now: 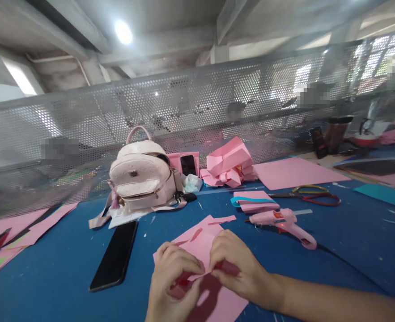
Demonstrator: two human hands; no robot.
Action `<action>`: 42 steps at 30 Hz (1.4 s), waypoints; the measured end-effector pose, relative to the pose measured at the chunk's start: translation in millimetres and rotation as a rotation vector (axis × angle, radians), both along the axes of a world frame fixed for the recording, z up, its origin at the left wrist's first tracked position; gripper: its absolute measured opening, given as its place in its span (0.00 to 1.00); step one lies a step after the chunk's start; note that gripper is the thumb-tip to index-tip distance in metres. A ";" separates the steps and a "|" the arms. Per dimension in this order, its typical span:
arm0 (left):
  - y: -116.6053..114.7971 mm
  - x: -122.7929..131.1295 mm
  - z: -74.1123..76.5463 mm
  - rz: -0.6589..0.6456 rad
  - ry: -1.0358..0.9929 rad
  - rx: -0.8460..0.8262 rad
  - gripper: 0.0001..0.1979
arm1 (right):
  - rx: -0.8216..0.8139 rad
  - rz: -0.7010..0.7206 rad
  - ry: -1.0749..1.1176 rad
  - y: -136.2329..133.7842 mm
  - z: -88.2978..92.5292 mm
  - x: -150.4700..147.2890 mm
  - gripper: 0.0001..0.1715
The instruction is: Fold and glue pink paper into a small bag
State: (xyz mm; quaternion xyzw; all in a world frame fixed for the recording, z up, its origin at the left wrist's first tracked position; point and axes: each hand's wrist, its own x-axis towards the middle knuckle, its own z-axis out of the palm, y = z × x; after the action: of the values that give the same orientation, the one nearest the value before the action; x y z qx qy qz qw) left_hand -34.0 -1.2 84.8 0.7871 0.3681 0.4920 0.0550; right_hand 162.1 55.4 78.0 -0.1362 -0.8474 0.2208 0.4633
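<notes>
My left hand (174,277) and my right hand (240,268) meet above the table, both closed in a pinch. Between their fingertips is a small strip of pink paper (197,277), mostly hidden by the fingers. Beneath them a larger pink paper sheet (229,306) lies flat on the blue table. Two pink paper scraps, one of them a thin strip (222,220), rest at its far end. To the right of my right hand lies a pink hot glue gun (279,219), its small light glowing orange and a clear glue stick poking from the back.
Left of my hands lies a black phone (115,257). A pale pink backpack (143,174) stands behind, beside folded pink paper (231,163). Scissors (314,195) lie beyond the glue gun, whose cord (348,264) runs right. A perforated metal screen (190,107) borders the table's back.
</notes>
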 end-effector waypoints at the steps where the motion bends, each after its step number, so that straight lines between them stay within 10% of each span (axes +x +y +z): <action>1: 0.4 -1.1 0.5 -0.005 0.017 0.002 0.11 | -0.004 -0.002 0.002 0.0 0.0 0.0 0.19; 42: 5.6 -6.2 5.6 -0.028 -0.064 0.006 0.08 | -0.058 -0.024 0.011 -0.2 2.3 0.9 0.18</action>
State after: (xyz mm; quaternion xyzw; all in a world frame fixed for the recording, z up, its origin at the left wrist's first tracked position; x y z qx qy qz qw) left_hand -40.2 4.4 90.4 0.7762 0.3536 0.5170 0.0713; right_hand 163.1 55.2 80.3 -0.1587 -0.8363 0.2407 0.4663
